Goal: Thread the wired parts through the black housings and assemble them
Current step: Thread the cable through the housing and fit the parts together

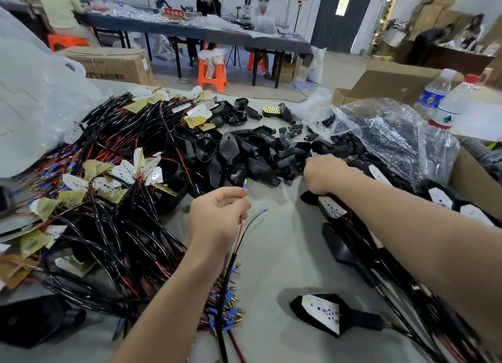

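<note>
Tabletop [274,256]: left hand [217,216] around red wire [240,225], right hand [324,173] amid housings [244,156].

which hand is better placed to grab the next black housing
Right hand: it sits at the pile of black plastic housings, while the left hand pinches a thin red wire.

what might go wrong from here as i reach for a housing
The left hand pinches only the red wire; the loose black wire may miss a housing's opening. The cable crosses the terminal pile and could snag there. The right hand digs among packed black housings and may drag neighbours along.
</note>
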The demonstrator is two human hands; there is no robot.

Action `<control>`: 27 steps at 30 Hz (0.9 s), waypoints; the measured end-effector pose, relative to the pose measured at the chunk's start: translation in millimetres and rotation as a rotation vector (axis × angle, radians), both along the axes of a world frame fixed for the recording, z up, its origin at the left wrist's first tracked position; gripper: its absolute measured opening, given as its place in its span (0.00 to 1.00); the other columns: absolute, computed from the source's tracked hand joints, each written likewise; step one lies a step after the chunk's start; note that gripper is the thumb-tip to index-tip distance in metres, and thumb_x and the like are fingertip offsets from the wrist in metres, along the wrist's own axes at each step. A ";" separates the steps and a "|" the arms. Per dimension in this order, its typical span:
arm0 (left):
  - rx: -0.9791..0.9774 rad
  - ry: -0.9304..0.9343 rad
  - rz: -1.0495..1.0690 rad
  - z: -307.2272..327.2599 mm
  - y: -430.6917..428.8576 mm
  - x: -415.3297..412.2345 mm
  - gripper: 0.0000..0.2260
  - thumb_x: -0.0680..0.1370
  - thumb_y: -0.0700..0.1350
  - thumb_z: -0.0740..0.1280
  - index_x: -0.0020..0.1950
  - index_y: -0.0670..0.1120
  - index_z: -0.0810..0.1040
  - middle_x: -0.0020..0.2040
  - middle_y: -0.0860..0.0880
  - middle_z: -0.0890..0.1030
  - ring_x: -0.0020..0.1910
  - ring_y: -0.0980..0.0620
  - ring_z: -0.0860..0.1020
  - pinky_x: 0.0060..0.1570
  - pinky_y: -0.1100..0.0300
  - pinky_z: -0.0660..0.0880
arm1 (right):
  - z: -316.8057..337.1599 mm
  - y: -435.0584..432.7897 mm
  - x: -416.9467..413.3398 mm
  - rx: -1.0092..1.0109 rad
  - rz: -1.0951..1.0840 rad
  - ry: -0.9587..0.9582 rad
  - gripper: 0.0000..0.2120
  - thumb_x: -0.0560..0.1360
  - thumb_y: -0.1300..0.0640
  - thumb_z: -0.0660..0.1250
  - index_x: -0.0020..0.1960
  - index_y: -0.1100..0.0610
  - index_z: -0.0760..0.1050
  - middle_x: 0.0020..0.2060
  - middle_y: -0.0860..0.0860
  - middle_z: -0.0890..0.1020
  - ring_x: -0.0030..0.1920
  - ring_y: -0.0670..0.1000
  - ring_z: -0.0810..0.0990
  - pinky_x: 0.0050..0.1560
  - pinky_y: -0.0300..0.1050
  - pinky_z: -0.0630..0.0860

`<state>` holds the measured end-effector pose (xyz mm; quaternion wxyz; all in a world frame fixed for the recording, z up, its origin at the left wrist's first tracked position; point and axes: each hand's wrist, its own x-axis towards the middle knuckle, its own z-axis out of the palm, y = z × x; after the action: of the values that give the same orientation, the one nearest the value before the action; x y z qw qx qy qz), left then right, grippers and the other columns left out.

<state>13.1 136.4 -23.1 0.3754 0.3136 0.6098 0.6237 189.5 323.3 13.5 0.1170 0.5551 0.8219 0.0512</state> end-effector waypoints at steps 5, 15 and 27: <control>-0.017 0.025 -0.033 -1.8 0.3 0.2 0.09 0.75 0.35 0.72 0.46 0.49 0.86 0.37 0.47 0.86 0.32 0.56 0.80 0.36 0.64 0.77 | 2.8 20.7 -8.6 -0.047 -0.086 0.052 0.06 0.75 0.60 0.64 0.41 0.60 0.69 0.42 0.57 0.75 0.42 0.59 0.76 0.44 0.51 0.75; -0.019 0.100 -0.053 -3.3 -2.1 2.7 0.08 0.76 0.38 0.74 0.51 0.50 0.84 0.35 0.50 0.86 0.34 0.60 0.82 0.36 0.72 0.76 | 4.4 7.8 -7.6 -0.004 -0.026 0.099 0.02 0.77 0.64 0.62 0.45 0.61 0.72 0.41 0.55 0.75 0.43 0.58 0.76 0.43 0.50 0.74; -0.049 0.185 -0.092 -6.1 -2.3 5.7 0.08 0.72 0.41 0.75 0.43 0.54 0.86 0.36 0.52 0.87 0.32 0.55 0.83 0.33 0.66 0.76 | 9.4 -71.5 -1.9 0.289 -0.106 1.080 0.13 0.79 0.63 0.60 0.45 0.55 0.83 0.32 0.49 0.81 0.32 0.44 0.77 0.33 0.37 0.70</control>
<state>18.8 134.1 -29.2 0.3533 0.3884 0.6418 0.5590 187.6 251.7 22.8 -0.3954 0.5534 0.7207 -0.1341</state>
